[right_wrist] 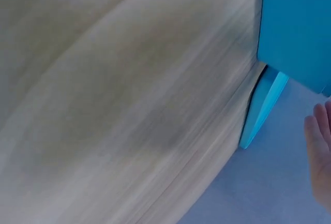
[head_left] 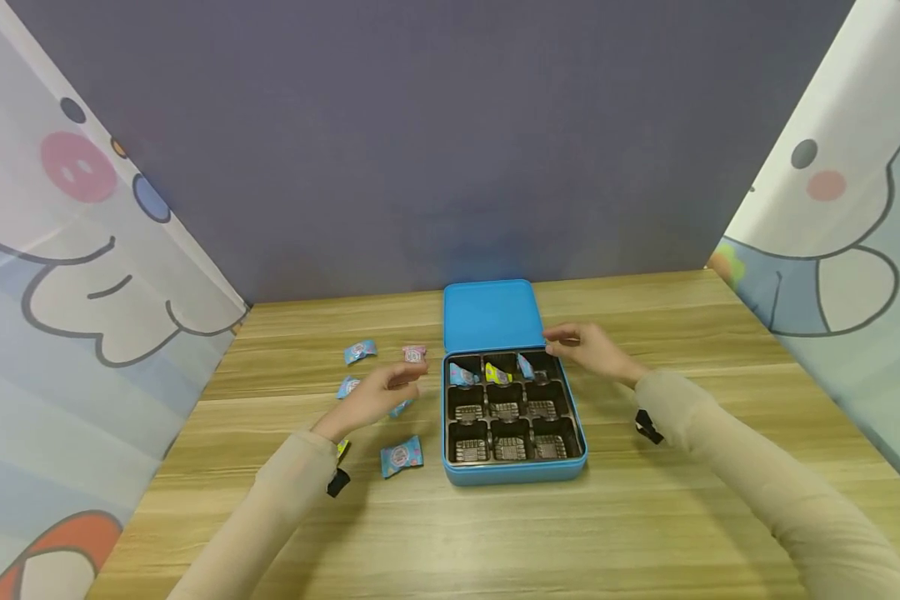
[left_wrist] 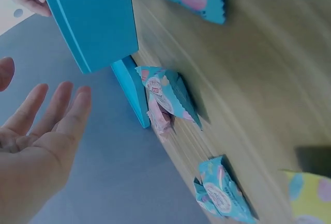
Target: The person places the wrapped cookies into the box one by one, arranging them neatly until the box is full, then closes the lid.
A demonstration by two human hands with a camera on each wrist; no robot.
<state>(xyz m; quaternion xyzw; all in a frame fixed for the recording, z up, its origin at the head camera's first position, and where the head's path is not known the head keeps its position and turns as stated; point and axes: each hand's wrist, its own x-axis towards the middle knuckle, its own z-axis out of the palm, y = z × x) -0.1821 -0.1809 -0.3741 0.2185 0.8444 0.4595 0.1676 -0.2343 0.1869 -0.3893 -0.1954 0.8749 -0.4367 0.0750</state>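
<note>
A blue tin box [head_left: 515, 473] stands with its lid [head_left: 491, 317] folded back, and a black divided tray [head_left: 506, 396] fills it. In the tray's back row lie a blue candy [head_left: 462, 375] at left, a yellow candy [head_left: 497, 374] in the middle and a blue candy [head_left: 525, 367] at right. My right hand [head_left: 591, 352] hovers by the box's back right corner, fingers extended and holding nothing visible. To the left of the box is my left hand [head_left: 375, 400], above the loose candies; the left wrist view shows its fingers [left_wrist: 70, 120] loosely spread, with nothing held.
Several wrapped candies lie on the wooden table [head_left: 525, 542] left of the box, among them a blue one [head_left: 402, 457], a pink one [head_left: 414, 353] and another blue one [head_left: 360, 351]. A grey wall [head_left: 465, 150] rises behind; cartoon-printed panels flank both sides.
</note>
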